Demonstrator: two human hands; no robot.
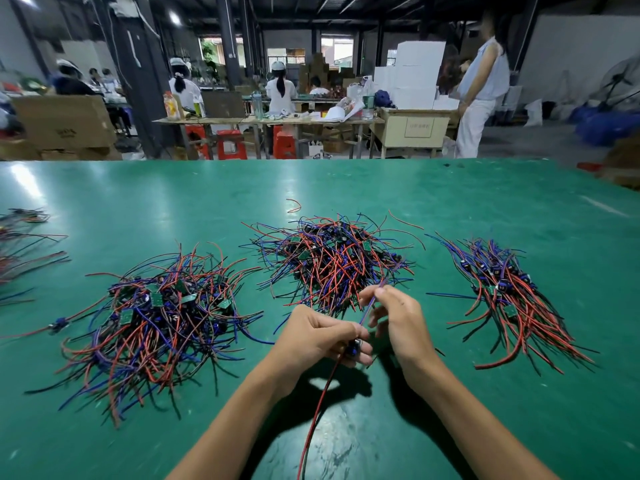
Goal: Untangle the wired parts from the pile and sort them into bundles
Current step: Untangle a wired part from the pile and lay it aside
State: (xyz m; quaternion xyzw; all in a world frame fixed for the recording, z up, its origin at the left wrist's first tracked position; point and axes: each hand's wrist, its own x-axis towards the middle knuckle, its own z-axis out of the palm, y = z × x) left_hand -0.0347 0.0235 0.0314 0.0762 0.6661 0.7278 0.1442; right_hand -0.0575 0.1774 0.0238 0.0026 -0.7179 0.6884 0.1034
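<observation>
**One wired part stretched between both hands, sorted bundle off to the right**

At the far left edge of the frame, some wired parts (pixel 20 244) are cut off by the border, so how they are arranged cannot be judged. Left of centre on the green table (pixel 450 188) lies a loose tangled pile (pixel 156 313) of red, blue and black leads with small green boards.

Low in the middle, the left hand (pixel 322 337) is curled round a single wired part (pixel 353 348), its dark component mostly hidden under the fingers; red and black leads trail down toward the lower edge. The right hand (pixel 394 317), just beside it, pinches the part's blue lead (pixel 372 303) near its upper end. The lead's long axis runs up and slightly right, toward the centre pile (pixel 332 261) just behind. Whether its tip is still caught there is hard to make out.

The combed bundle (pixel 512 292) lies at the right, nearer the right hand.
</observation>
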